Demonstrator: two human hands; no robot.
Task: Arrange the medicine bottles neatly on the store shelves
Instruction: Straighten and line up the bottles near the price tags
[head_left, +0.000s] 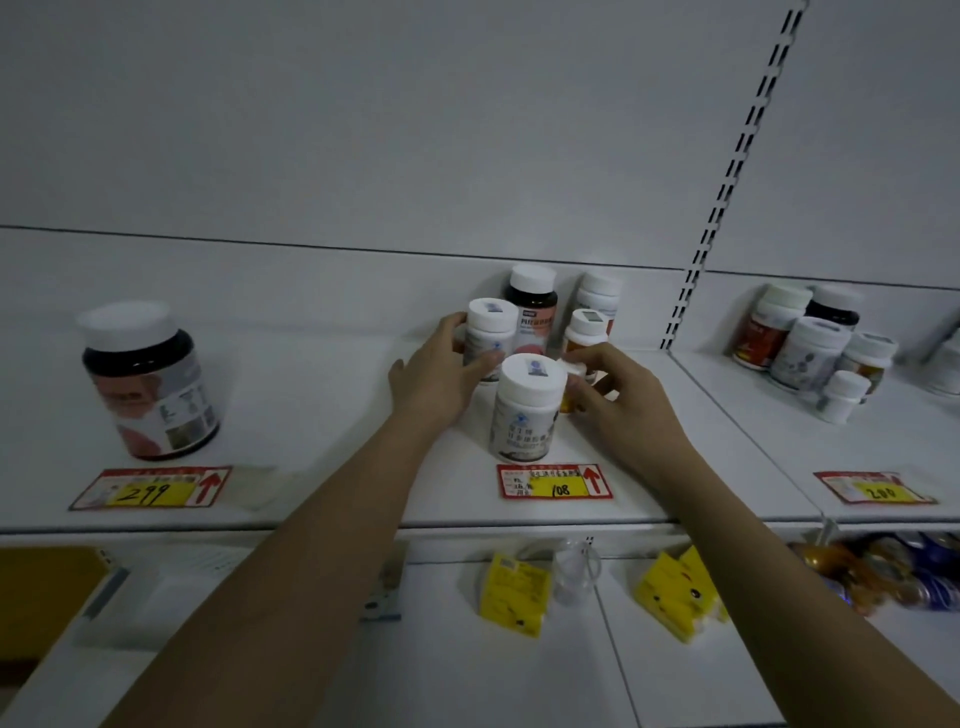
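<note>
On shelf (322, 395): left fingers (457, 325) wrap white bottle (488, 332); right fingers (576, 358) pinch small bottle (574, 387).

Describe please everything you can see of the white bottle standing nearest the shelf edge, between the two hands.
The white bottle looks like plastic, with a wide white screw cap bearing a small printed sticker. Its pale label carries dark text and a small blue mark. It stands upright on the white shelf, just behind the red and yellow price tag. The left hand and right hand flank it closely; actual contact is unclear.
</note>
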